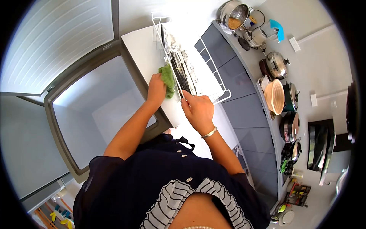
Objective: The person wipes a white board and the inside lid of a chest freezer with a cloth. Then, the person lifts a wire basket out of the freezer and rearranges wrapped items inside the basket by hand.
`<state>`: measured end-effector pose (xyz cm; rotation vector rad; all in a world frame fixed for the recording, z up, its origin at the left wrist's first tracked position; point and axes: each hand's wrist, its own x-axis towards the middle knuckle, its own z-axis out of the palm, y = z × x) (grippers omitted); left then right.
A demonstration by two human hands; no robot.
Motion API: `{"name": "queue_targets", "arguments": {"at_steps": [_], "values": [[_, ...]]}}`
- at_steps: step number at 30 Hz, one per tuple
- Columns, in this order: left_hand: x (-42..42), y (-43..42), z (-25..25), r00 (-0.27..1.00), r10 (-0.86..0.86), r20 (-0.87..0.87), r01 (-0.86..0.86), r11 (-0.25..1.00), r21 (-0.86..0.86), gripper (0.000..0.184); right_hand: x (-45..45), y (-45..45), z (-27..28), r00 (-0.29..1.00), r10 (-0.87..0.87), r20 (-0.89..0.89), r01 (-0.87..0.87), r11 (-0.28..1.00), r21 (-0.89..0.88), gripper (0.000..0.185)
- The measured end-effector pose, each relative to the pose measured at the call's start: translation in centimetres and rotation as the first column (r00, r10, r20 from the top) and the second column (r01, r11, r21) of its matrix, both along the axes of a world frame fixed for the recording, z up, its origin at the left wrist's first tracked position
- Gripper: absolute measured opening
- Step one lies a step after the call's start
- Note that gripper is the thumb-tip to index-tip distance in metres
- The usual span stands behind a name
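A crumpled green cloth [167,79] is in my left hand [156,89], whose fingers press it against the side of a white wire rack [209,56]. My right hand [199,110] is closed around the near end of that rack's wire frame. Inside the rack are flat dark and patterned pieces [186,72], packed close together; what they are I cannot make out. The rack rests over a white surface [142,47], beside the freezer opening.
To the left, a chest freezer [103,95] stands with its lid [61,42] raised. A grey cabinet counter [244,99] curves along the right, bearing a steel pot [233,16], a woven basket [274,97], a lidded pan [277,65] and a cooker [290,127].
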<state>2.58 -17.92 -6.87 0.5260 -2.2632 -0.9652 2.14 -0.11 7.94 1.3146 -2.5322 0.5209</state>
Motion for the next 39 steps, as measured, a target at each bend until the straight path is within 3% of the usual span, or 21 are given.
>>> {"name": "queue_targets", "arguments": {"at_steps": [1,2,4,5,9,13,15,16,18,19,21,22,23,24,25,28,29,30,36,38,39], "values": [[0.4,0.1,0.5,0.999,0.054,-0.005,-0.052,0.98,0.193,0.032,-0.1,0.1,0.2,1.0,-0.002,0.013,0.002,1.0,0.007,0.025],[0.9,0.0,0.6,0.999,0.047,-0.004,-0.045,0.98,0.191,0.032,-0.1,0.2,0.2,1.0,-0.003,0.027,0.003,1.0,0.013,0.024],[2.2,-0.2,1.0,0.946,0.088,-0.311,0.105,0.825,0.555,0.033,-0.1,0.2,0.2,0.999,-0.008,0.031,0.008,1.0,0.012,0.023],[2.7,-0.2,1.2,0.928,0.032,-0.371,0.162,0.862,0.48,0.033,-0.1,0.2,0.1,1.0,-0.006,0.031,0.006,1.0,0.012,0.023],[3.8,2.7,3.7,0.932,-0.192,-0.307,0.313,0.853,0.417,0.039,0.1,-0.1,0.0,1.0,0.024,0.006,-0.024,0.999,-0.048,0.019],[2.1,5.0,3.5,0.885,-0.138,-0.445,0.32,0.875,0.364,0.031,0.3,-0.1,0.3,1.0,-0.005,0.021,0.004,1.0,0.026,0.023],[2.3,4.6,3.7,0.969,-0.174,-0.177,0.248,0.737,0.628,0.024,0.3,0.0,0.3,1.0,-0.006,0.028,0.005,1.0,0.03,0.022],[2.1,4.4,3.0,0.968,-0.174,-0.183,0.252,0.736,0.629,0.024,0.3,0.0,0.3,0.999,-0.014,0.032,0.013,1.0,0.024,0.023],[1.8,3.4,1.6,0.984,-0.169,-0.063,0.18,0.937,0.301,0.018,0.1,-0.1,0.2,0.999,-0.022,0.039,0.021,1.0,0.017,0.023],[2.1,3.0,1.4,0.984,-0.168,-0.06,0.178,0.936,0.304,0.018,-0.2,0.1,0.0,0.998,-0.027,0.048,0.026,1.0,0.015,0.023],[2.6,2.2,1.3,0.96,-0.28,0.013,0.281,0.959,-0.049,0.019,-0.5,0.2,0.1,0.998,-0.031,0.058,0.03,0.999,0.015,0.024],[3.0,2.2,1.3,0.96,-0.281,0.012,0.281,0.959,-0.047,0.019,-0.7,0.3,0.3,0.999,-0.016,0.049,0.017,0.999,-0.027,0.022],[3.5,2.5,1.3,0.97,-0.205,-0.128,0.232,0.939,0.252,0.02,-0.8,0.4,0.6,0.999,-0.002,0.04,0.004,0.998,-0.067,0.02],[4.0,2.7,1.2,0.968,-0.088,-0.235,0.204,0.822,0.531,0.022,-1.0,0.4,1.0,0.999,-0.003,0.041,0.005,0.998,-0.064,0.02],[4.7,2.6,1.1,0.951,-0.118,-0.286,0.271,0.765,0.584,0.026,-1.1,0.5,1.3,0.997,-0.019,0.08,0.023,0.998,-0.051,0.02],[6.0,4.0,2.8,0.916,-0.227,-0.332,0.37,0.799,0.475,0.03,-0.9,0.5,1.4,0.989,-0.053,0.135,0.053,0.999,0.003,0.021],[6.1,4.7,3.9,0.917,-0.273,-0.289,0.393,0.739,0.548,0.036,-0.7,0.3,1.1,0.989,-0.031,0.142,0.035,0.999,-0.022,0.022],[5.8,5.2,3.1,0.898,-0.319,-0.303,0.416,0.842,0.345,0.036,-0.7,0.1,0.9,0.989,-0.007,0.146,0.015,0.999,-0.05,0.022],[3.9,5.8,0.1,0.914,-0.356,-0.193,0.401,0.864,0.305,0.042,-0.6,0.2,0.4,0.998,-0.009,0.07,0.01,1.0,-0.019,0.022],[4.1,5.0,-1.1,0.91,-0.403,-0.098,0.41,0.91,0.06,0.039,-0.5,0.5,1.0,0.995,-0.011,0.1,0.013,1.0,-0.02,0.023],[4.3,4.7,-0.6,0.913,-0.396,-0.099,0.403,0.914,0.054,0.039,-0.5,0.6,1.3,0.991,-0.018,0.133,0.021,1.0,-0.019,0.023]]}}
